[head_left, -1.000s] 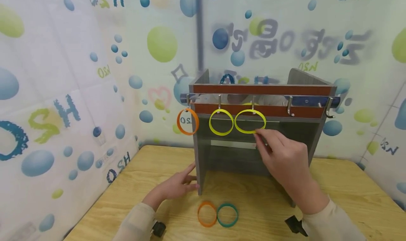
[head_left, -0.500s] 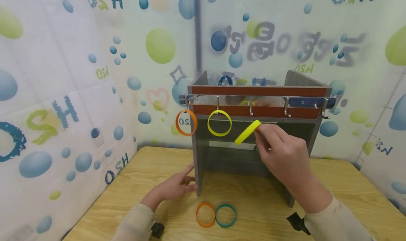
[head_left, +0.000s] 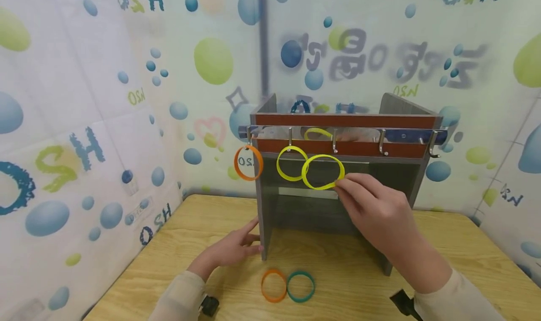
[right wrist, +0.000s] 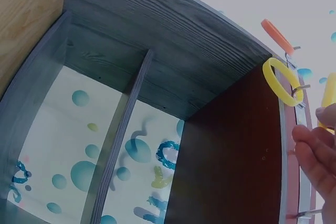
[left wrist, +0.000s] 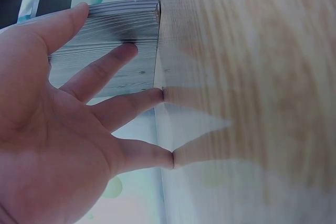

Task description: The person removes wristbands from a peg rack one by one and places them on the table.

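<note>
Between thumb and fingers, my right hand (head_left: 378,210) pinches a yellow wristband (head_left: 323,157) by its lower right edge, in front of the hook rail (head_left: 399,136). This band is off the hooks and overlaps, in the head view, a second yellow band (right wrist: 281,85) that hangs from the second hook. An orange band (head_left: 236,163) hangs on the leftmost hook. My left hand (left wrist: 68,114) is spread, its fingers straight; thumb and index touch the grey side panel (left wrist: 113,30), and two other fingertips touch the wooden table.
An orange band (head_left: 263,293) and a teal band (head_left: 312,290) lie side by side on the table (head_left: 338,307) before the grey wooden shelf (head_left: 263,217). Metal hooks (head_left: 382,144) stick out to the right of the held band. A patterned curtain (head_left: 169,43) stands behind.
The held yellow band came away from near the middle hook, turned edge-on, then faced forward again, lower and further left. The left hand stays at the panel.
</note>
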`<action>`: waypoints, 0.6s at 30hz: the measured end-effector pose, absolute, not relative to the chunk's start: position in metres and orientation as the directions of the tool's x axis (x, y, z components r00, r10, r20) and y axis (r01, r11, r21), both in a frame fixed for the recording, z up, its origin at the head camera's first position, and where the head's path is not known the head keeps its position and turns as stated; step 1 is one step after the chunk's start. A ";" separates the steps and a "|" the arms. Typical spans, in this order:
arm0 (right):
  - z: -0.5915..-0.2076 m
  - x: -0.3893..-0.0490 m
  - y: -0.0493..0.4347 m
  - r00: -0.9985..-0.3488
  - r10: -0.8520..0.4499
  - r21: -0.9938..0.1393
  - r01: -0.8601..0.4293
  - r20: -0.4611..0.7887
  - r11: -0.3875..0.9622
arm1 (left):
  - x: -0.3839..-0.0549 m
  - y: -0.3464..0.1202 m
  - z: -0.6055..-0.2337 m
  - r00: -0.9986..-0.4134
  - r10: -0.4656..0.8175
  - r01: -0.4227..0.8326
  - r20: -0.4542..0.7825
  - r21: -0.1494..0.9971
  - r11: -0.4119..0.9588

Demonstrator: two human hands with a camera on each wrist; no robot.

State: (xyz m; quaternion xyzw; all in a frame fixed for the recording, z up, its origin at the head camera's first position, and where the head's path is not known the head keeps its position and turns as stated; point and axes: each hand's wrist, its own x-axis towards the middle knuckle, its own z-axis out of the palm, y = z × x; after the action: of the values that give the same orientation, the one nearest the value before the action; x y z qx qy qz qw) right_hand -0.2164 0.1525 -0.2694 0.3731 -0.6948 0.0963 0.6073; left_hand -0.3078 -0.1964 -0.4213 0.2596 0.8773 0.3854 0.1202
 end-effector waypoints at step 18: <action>-0.295 -0.202 0.167 -0.135 -0.531 0.313 -0.678 0.837 0.665 | -0.306 -0.195 -0.418 -0.839 0.544 0.360 -0.011 0.738 0.571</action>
State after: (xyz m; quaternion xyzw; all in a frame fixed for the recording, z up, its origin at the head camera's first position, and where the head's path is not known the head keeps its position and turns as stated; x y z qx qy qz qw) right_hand -0.2020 0.1675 -0.2946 0.4031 -0.7500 0.0708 0.5197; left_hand -0.3064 -0.1946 -0.4178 0.2574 0.8782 0.3852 0.1189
